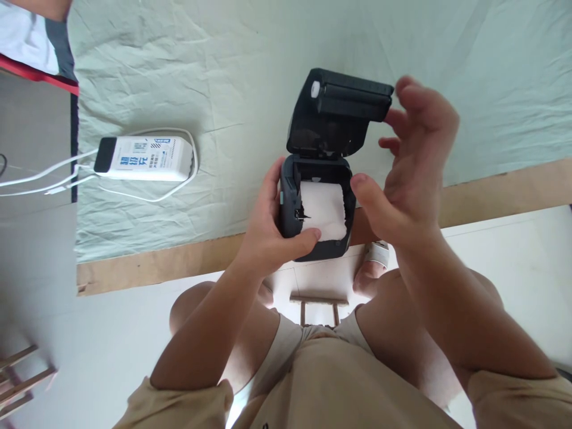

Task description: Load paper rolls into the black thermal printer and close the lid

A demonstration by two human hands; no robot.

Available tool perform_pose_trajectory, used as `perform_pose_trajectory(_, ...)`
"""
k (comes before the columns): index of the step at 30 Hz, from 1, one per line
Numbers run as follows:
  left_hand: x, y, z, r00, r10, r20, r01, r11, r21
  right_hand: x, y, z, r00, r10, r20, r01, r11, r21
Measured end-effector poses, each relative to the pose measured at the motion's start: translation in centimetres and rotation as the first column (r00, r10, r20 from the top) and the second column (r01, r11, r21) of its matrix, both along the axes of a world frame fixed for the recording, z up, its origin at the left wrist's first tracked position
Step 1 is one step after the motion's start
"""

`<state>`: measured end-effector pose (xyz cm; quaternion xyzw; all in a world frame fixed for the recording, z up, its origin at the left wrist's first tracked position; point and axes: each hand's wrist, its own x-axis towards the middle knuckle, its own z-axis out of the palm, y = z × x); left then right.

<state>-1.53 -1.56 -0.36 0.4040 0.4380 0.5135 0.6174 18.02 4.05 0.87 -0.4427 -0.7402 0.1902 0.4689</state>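
Note:
A small dark label printer (288,205) is held over the table's near edge with its lid (344,107) raised. Inside its bay sits a white paper roll (322,205). My left hand (272,232) is wrapped around the printer's left side, its thumb resting over the lower edge of the roll. My right hand (413,161) is at the printer's right, fingers apart and curved beside the lid's right end. Its thumb tip is by the bay's right rim; whether it touches is hard to tell. A black roller runs along the lid's inner side, with a white gear at its left.
On the pale green cloth (241,77) lies a white power strip or charger (147,158) with white cables running left. The wooden table edge (179,262) crosses below. Part of another person's clothing (27,36) shows at upper left. A wooden stool (27,381) stands at lower left.

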Motion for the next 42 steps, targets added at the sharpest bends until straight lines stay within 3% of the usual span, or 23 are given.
perform_pose_trajectory(3, -0.1, 0.0, -0.3, 1.0, 0.004, -0.006, -0.003, 1.0, 0.019, 0.2, 0.5, -0.7, 0.983, 0.103, -0.151, -0.105, 0.994, -0.009)
perform_pose_trajectory(6, -0.3, 0.1, -0.5, 0.999, 0.024, -0.042, -0.023, 1.0, 0.015, 0.5, 1.0, -1.3, 0.949, 0.101, -0.298, -0.1, 0.995, 0.018)
perform_pose_trajectory(12, -0.4, 0.0, -0.2, 1.0, -0.009, 0.01, 0.009, 1.0, -0.013, 0.7, 0.9, -1.3, 0.967, 0.231, -0.103, -0.247, 0.953, -0.178)
perform_pose_trajectory(17, 0.0, 0.0, 0.2, 0.997, 0.018, 0.079, -0.013, 0.998, -0.058, 0.8, 0.9, -1.7, 0.951, 0.307, 0.029, -0.298, 0.939, -0.17)
perform_pose_trajectory(30, 0.6, 0.4, 0.4, 0.989, 0.041, 0.139, -0.021, 0.989, -0.144, 0.8, 1.0, -2.3, 0.93, 0.359, -0.081, -0.368, 0.905, -0.214)
perform_pose_trajectory(37, 1.0, 0.6, 0.4, 0.951, 0.179, 0.251, -0.123, 0.967, -0.221, 0.9, 0.6, -1.1, 0.941, 0.333, -0.062, -0.337, 0.897, -0.287)
perform_pose_trajectory(42, 1.0, 0.7, 0.3, 0.944, 0.208, 0.256, -0.163, 0.969, -0.185, 1.0, 0.7, -1.3, 0.918, 0.388, -0.08, -0.395, 0.887, -0.237)
